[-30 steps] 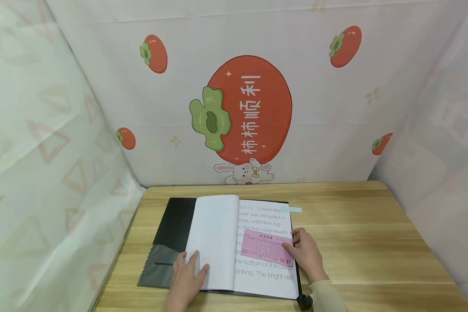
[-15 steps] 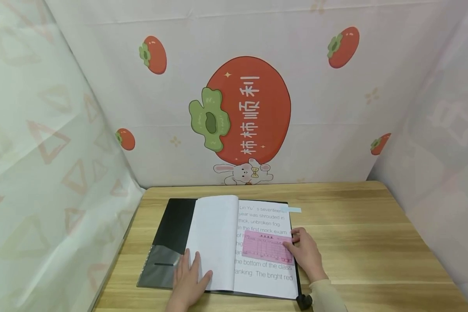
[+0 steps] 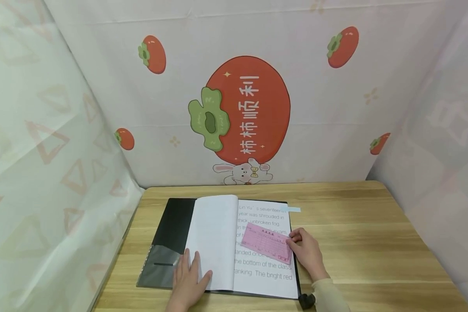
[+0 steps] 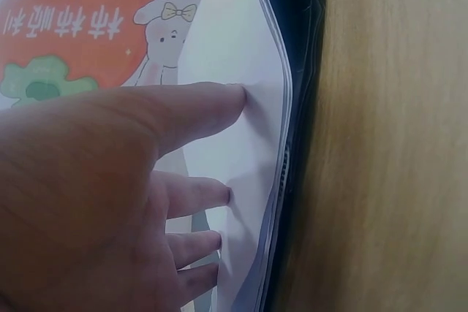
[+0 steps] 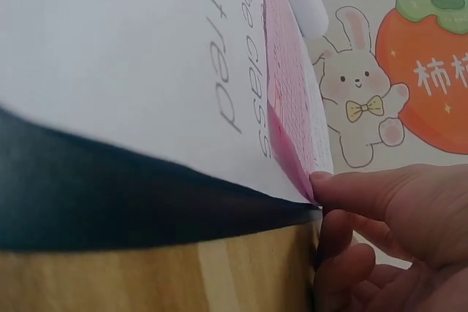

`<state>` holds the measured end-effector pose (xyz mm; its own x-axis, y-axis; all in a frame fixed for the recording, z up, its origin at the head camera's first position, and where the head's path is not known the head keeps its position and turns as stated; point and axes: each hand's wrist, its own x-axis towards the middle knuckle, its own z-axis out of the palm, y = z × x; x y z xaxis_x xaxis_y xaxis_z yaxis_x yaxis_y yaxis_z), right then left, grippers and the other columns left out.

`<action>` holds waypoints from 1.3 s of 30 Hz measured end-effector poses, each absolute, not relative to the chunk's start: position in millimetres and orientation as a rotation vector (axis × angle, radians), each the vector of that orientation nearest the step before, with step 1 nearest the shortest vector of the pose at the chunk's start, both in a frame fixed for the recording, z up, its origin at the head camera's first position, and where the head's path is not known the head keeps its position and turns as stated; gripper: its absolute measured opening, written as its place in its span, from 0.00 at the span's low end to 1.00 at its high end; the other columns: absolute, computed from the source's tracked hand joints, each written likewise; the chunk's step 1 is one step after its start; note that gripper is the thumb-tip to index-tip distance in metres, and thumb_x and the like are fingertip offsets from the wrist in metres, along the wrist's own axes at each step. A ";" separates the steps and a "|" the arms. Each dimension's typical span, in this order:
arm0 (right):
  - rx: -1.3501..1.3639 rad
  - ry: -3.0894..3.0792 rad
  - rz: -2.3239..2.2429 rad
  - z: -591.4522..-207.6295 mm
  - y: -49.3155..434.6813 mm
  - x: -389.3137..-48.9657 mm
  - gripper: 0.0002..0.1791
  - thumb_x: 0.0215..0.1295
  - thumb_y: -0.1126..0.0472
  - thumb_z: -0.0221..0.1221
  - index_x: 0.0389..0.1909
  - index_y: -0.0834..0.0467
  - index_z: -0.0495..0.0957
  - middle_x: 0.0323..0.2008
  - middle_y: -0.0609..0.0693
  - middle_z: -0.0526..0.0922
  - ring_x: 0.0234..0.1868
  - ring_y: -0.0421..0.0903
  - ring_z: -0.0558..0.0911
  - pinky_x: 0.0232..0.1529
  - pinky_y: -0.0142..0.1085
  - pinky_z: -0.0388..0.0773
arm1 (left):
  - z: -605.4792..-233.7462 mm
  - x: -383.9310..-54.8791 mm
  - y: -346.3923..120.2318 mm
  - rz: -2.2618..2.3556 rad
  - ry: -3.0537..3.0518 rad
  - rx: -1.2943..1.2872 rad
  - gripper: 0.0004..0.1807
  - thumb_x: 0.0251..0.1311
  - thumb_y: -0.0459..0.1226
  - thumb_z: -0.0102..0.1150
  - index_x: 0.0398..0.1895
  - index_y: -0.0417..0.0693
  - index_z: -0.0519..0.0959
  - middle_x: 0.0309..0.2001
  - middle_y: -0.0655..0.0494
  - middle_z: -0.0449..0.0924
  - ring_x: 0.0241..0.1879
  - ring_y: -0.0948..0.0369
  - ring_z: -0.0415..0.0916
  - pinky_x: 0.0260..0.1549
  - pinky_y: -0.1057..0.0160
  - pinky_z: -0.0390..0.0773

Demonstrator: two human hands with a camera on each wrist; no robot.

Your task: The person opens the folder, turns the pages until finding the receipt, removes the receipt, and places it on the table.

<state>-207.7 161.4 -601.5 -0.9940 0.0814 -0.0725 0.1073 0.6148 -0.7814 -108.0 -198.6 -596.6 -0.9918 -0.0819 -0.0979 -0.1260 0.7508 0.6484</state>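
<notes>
A black folder (image 3: 175, 219) lies open, its white blank page (image 3: 213, 229) on the left and a printed page (image 3: 263, 287) on the right. Tilted across the printed page is a pink receipt slip (image 3: 266, 243) with a printed grid. My right hand (image 3: 307, 252) pinches the slip's right edge between thumb and fingers; in the right wrist view that edge of the slip (image 5: 289, 85) is raised off the paper. Spread fingers of my left hand (image 3: 189, 277) rest on the blank page's lower left. The left wrist view shows its fingertips (image 4: 232, 100) touching the paper.
A pale blue tab (image 3: 294, 209) sticks out from the printed page's upper right edge. The folder rests on a wooden table (image 3: 366, 247). A white cloth (image 3: 312, 95) with persimmon pictures hangs behind, with more cloth at both sides.
The pink slip has turned clockwise, its left end shifting up the page, and its right edge is now pinched. My left hand moved slightly up and right, then stayed on the page.
</notes>
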 end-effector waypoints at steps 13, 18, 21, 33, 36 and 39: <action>0.058 2.773 -1.447 -590.2 179.0 -206.9 0.07 0.76 0.59 0.65 0.46 0.59 0.85 0.38 0.50 0.86 0.37 0.44 0.80 0.40 0.33 0.77 | -596.9 -106.9 -197.7 1.065 2.922 -0.157 0.45 0.69 0.52 0.64 0.75 0.27 0.64 0.80 0.25 0.44 0.79 0.27 0.38 0.69 0.21 0.39; 0.032 2.768 -1.448 -580.3 194.8 -204.7 0.08 0.78 0.56 0.62 0.49 0.55 0.84 0.40 0.51 0.88 0.39 0.44 0.85 0.43 0.37 0.79 | -593.5 -108.6 -197.1 1.035 2.922 -0.162 0.44 0.69 0.51 0.65 0.75 0.27 0.64 0.80 0.25 0.45 0.79 0.27 0.39 0.69 0.21 0.40; 0.017 2.775 -1.440 -576.8 209.5 -203.3 0.09 0.79 0.54 0.62 0.50 0.54 0.84 0.41 0.51 0.89 0.41 0.44 0.86 0.46 0.40 0.79 | -591.6 -109.4 -197.6 1.000 2.914 -0.168 0.44 0.68 0.50 0.65 0.75 0.27 0.64 0.80 0.24 0.45 0.78 0.27 0.39 0.69 0.21 0.41; -0.191 2.877 -1.493 -581.0 287.5 -201.5 0.06 0.78 0.63 0.61 0.49 0.61 0.83 0.33 0.51 0.86 0.31 0.37 0.79 0.34 0.32 0.73 | -583.7 -106.6 -192.8 0.881 2.879 -0.209 0.46 0.69 0.49 0.66 0.77 0.27 0.61 0.81 0.24 0.42 0.79 0.27 0.38 0.70 0.22 0.41; -0.124 2.948 -1.375 -587.7 302.5 -197.7 0.07 0.78 0.62 0.61 0.49 0.60 0.83 0.32 0.49 0.83 0.30 0.35 0.75 0.32 0.32 0.70 | -585.8 -107.8 -193.0 0.874 2.882 -0.207 0.46 0.69 0.49 0.66 0.78 0.27 0.61 0.81 0.25 0.41 0.79 0.27 0.38 0.70 0.22 0.40; -0.071 2.976 -1.292 -593.9 313.0 -195.2 0.08 0.79 0.60 0.61 0.49 0.60 0.82 0.27 0.48 0.78 0.27 0.36 0.71 0.29 0.33 0.66 | -587.8 -108.0 -192.7 0.885 2.875 -0.202 0.46 0.69 0.50 0.65 0.78 0.28 0.60 0.81 0.25 0.40 0.79 0.28 0.37 0.70 0.22 0.39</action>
<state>-195.2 313.0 -593.9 -0.9937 0.0010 0.1124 -0.0814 0.6830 -0.7258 -108.0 -192.7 -587.8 -0.9831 -0.0898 -0.1597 -0.1641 0.8194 0.5493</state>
